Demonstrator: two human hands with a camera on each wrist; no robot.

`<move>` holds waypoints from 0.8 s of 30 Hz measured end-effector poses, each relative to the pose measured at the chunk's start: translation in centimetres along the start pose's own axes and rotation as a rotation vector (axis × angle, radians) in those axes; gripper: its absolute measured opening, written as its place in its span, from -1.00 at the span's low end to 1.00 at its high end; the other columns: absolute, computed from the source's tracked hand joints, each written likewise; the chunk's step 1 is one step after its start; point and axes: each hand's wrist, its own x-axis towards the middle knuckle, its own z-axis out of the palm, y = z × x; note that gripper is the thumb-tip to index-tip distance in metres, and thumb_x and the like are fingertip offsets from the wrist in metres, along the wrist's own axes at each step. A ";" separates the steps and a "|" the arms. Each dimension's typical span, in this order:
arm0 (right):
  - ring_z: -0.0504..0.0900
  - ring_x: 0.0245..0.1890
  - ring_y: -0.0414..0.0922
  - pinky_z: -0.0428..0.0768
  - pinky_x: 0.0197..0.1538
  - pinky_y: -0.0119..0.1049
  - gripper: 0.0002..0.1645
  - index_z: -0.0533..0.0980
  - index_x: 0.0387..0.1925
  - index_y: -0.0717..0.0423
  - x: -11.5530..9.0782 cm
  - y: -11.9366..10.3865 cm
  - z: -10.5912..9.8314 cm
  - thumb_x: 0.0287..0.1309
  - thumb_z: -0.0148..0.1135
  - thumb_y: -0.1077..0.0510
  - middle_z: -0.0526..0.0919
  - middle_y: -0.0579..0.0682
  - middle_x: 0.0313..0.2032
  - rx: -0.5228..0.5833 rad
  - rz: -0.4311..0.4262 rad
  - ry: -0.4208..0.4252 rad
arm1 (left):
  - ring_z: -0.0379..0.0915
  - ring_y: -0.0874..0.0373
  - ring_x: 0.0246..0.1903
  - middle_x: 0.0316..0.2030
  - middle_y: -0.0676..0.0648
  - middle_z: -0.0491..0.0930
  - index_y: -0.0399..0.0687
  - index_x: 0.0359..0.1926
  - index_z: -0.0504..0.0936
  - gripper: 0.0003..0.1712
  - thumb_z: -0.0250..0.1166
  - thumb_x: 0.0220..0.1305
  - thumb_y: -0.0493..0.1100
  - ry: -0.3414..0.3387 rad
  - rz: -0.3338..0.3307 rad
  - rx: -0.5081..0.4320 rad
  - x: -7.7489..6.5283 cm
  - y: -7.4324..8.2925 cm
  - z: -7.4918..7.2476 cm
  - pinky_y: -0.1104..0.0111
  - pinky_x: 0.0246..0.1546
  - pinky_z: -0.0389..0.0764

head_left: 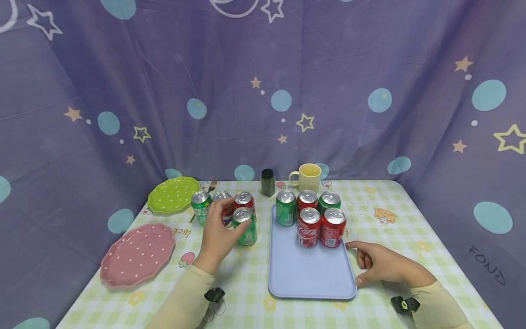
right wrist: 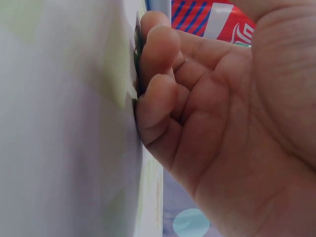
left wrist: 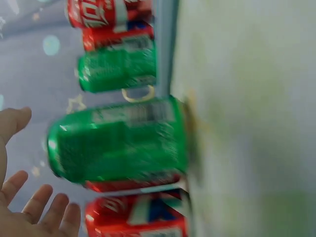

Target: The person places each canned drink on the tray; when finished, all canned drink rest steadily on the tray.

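My left hand (head_left: 218, 237) reaches beside a green soda can (head_left: 247, 234) left of the tray, thumb and fingers spread. In the left wrist view a gap shows between those fingers and the green can (left wrist: 118, 140). Right behind it stand a red can (head_left: 243, 199), a can with red and blue (head_left: 222, 196) and another green can (head_left: 200, 211). My right hand (head_left: 386, 264) touches the right edge of the blue tray (head_left: 310, 274) with thumb and forefinger; its other fingers (right wrist: 158, 98) are bent against the tablecloth. Several red and green cans (head_left: 309, 230) stand upright on the tray's far half.
A pink dotted plate (head_left: 137, 256) and a green dotted plate (head_left: 173, 195) lie on the left. At the back stand a dark jar (head_left: 268, 183) and a yellow mug (head_left: 309, 178). A fork (head_left: 212, 185) lies partly hidden behind the cans. A purple curtain (head_left: 230, 68) hangs behind the table.
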 end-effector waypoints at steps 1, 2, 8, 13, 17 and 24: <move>0.44 -0.46 -0.22 0.45 -0.42 -0.38 0.13 0.31 0.44 0.34 0.0 0.0 0.0 -0.09 0.72 0.08 0.54 0.03 -0.33 0.001 0.001 -0.001 | 0.47 -0.18 0.12 0.17 -0.24 0.48 -0.10 0.35 0.47 -0.14 0.68 0.09 -0.06 -0.009 -0.021 -0.001 -0.1 -0.5 -0.1 -0.12 0.07 0.58; 0.44 -0.46 -0.22 0.45 -0.42 -0.38 0.13 0.30 0.44 0.35 0.0 0.0 0.0 -0.09 0.72 0.08 0.55 0.03 -0.33 0.003 0.001 -0.001 | 0.47 -0.18 0.13 0.17 -0.25 0.47 -0.11 0.36 0.46 -0.12 0.68 0.08 -0.05 -0.022 -0.039 -0.005 -0.2 -0.9 -0.2 -0.12 0.06 0.58; 0.44 -0.47 -0.22 0.43 -0.43 -0.38 0.13 0.31 0.44 0.34 0.0 -0.1 0.1 -0.10 0.72 0.07 0.55 0.03 -0.34 -0.001 0.005 0.001 | 0.48 -0.07 0.20 0.21 -0.13 0.46 -0.05 0.36 0.42 -0.06 0.71 0.03 0.00 -0.121 -0.120 -0.057 -0.5 -2.4 0.2 -0.06 0.16 0.60; 0.44 -0.47 -0.21 0.44 -0.43 -0.37 0.13 0.32 0.43 0.32 0.0 0.1 0.0 -0.10 0.72 0.08 0.54 0.03 -0.34 0.000 0.008 0.005 | 0.49 -0.02 0.23 0.24 -0.09 0.44 0.10 0.40 0.38 -0.04 0.71 0.04 -0.02 -0.199 -0.158 -0.064 -0.4 -2.9 0.7 0.04 0.18 0.62; 0.44 -0.47 -0.22 0.44 -0.43 -0.37 0.13 0.32 0.43 0.32 0.0 0.2 0.0 -0.10 0.72 0.08 0.54 0.02 -0.34 -0.001 0.004 0.007 | 0.50 -0.01 0.20 0.24 -0.09 0.45 0.12 0.41 0.38 -0.03 0.71 0.03 -0.04 -0.220 -0.177 -0.027 -0.3 -3.1 0.9 0.08 0.15 0.64; 0.43 -0.48 -0.22 0.44 -0.44 -0.38 0.13 0.31 0.44 0.31 0.2 0.4 0.1 -0.10 0.72 0.08 0.54 0.01 -0.34 0.006 0.004 0.003 | 0.50 -0.04 0.21 0.21 -0.15 0.47 0.02 0.34 0.43 -0.09 0.72 0.02 -0.12 -0.211 -0.176 -0.009 -0.4 -3.6 1.1 0.11 0.13 0.65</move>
